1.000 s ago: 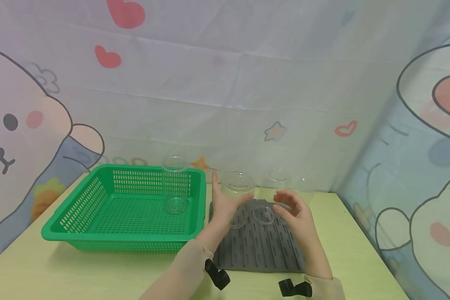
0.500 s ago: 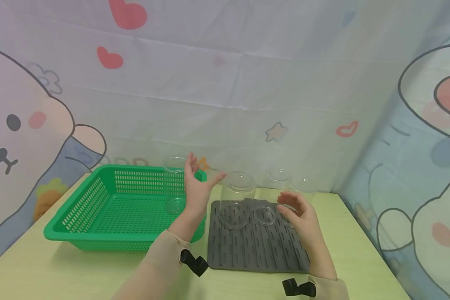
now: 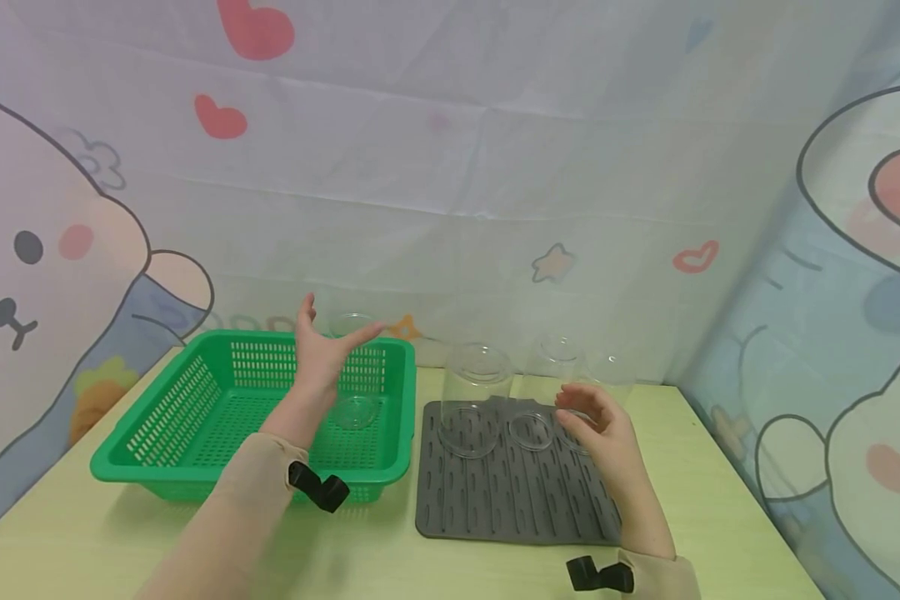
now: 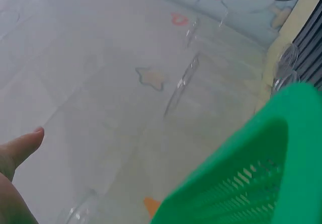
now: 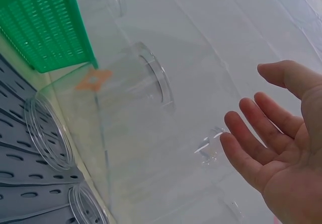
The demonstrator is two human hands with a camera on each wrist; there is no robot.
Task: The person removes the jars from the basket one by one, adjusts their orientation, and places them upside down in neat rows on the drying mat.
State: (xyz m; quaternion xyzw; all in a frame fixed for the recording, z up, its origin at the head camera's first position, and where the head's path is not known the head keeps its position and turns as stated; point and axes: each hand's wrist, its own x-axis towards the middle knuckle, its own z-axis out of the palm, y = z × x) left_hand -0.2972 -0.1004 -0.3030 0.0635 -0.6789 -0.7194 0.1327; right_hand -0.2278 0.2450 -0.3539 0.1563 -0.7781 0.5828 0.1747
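My left hand (image 3: 321,358) is over the green basket (image 3: 401,467), thumb and fingers spread apart, nothing between them. Just to its right, a tall clear cylindrical container (image 3: 356,412) stands upright inside the basket, partly behind the thumb. Three more clear cylinders stand on the grey ridged mat (image 3: 517,508): a wide one (image 3: 476,400), a narrower one (image 3: 531,431) and one (image 3: 609,371) at the right. My right hand (image 3: 603,429) overlaps the rightmost cylinder in the head view. In the right wrist view, the right hand's fingers (image 5: 251,133) are loosely bent and hold nothing.
The basket fills the left of the pale yellow table (image 3: 705,500), with the mat to its right. Behind the table hangs a printed cloth (image 3: 465,183) with hearts and cartoon animals. Each wrist wears a black camera mount (image 3: 318,487).
My left hand has moved left from the wide cylinder on the mat, past the cylinder in the basket, to over the basket. The right hand has barely moved.
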